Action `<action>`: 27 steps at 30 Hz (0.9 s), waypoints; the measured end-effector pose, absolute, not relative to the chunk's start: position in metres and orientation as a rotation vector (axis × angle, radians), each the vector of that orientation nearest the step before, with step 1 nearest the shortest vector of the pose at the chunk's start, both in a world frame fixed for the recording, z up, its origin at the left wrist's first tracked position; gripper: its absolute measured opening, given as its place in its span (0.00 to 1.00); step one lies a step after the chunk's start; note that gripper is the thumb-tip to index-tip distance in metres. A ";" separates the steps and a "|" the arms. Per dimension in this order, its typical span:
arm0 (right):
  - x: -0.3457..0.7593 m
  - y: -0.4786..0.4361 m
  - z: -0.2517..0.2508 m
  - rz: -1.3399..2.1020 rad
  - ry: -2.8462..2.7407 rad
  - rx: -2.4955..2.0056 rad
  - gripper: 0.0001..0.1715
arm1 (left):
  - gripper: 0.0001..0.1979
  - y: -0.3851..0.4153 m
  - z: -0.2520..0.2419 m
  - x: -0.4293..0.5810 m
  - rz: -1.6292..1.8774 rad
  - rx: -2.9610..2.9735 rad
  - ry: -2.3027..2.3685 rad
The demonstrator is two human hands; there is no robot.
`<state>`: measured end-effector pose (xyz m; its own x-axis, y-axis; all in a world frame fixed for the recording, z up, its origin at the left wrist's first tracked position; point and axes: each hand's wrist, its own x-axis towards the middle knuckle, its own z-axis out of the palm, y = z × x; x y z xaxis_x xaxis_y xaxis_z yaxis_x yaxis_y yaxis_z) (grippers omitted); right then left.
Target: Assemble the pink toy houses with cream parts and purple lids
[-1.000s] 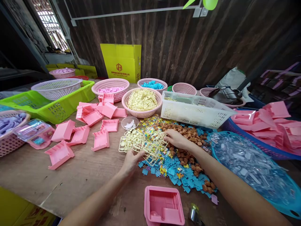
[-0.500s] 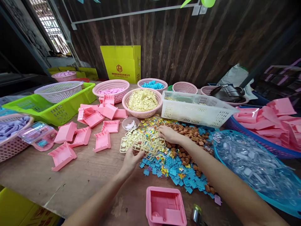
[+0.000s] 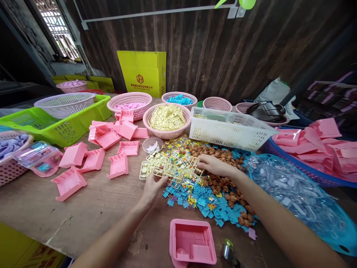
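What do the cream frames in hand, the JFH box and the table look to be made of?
Cream frames: likely hard plastic, low sheen; thin moulded bars join small parts.
JFH box: probably cardboard, smooth, with print and a crisp folded edge.
Table: seemingly wood or plywood, dull; faint grain and scuffs show.

One head-worn cam, wide view, facing forward and down across the table. Left hand and right hand sit near mid-frame, fairly close; dark wall beyond fills the top.
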<state>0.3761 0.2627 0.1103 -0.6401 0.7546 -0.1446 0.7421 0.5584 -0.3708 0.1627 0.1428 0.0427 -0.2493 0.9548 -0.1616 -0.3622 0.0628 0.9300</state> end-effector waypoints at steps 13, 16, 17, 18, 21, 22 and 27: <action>0.357 0.262 0.085 0.617 -2.363 -1.598 0.13 | 0.25 0.141 0.042 0.166 1.420 0.498 1.037; 0.399 0.271 0.102 0.638 -2.275 -1.632 0.14 | 0.27 0.143 0.041 0.169 1.390 0.487 1.032; 0.414 0.273 0.106 0.635 -2.250 -1.656 0.14 | 0.27 0.143 0.041 0.170 1.379 0.491 1.032; 0.428 0.275 0.108 0.620 -2.226 -1.684 0.13 | 0.27 0.144 0.040 0.171 1.368 0.499 1.032; 0.455 0.274 0.112 0.524 -2.161 -1.754 0.11 | 0.24 0.146 0.039 0.175 1.343 0.536 1.053; 0.457 0.272 0.112 0.496 -2.153 -1.754 0.11 | 0.23 0.147 0.040 0.176 1.346 0.553 1.062; 0.422 0.256 0.107 0.604 -2.345 -1.554 0.13 | 0.22 0.155 0.047 0.176 1.490 0.667 1.157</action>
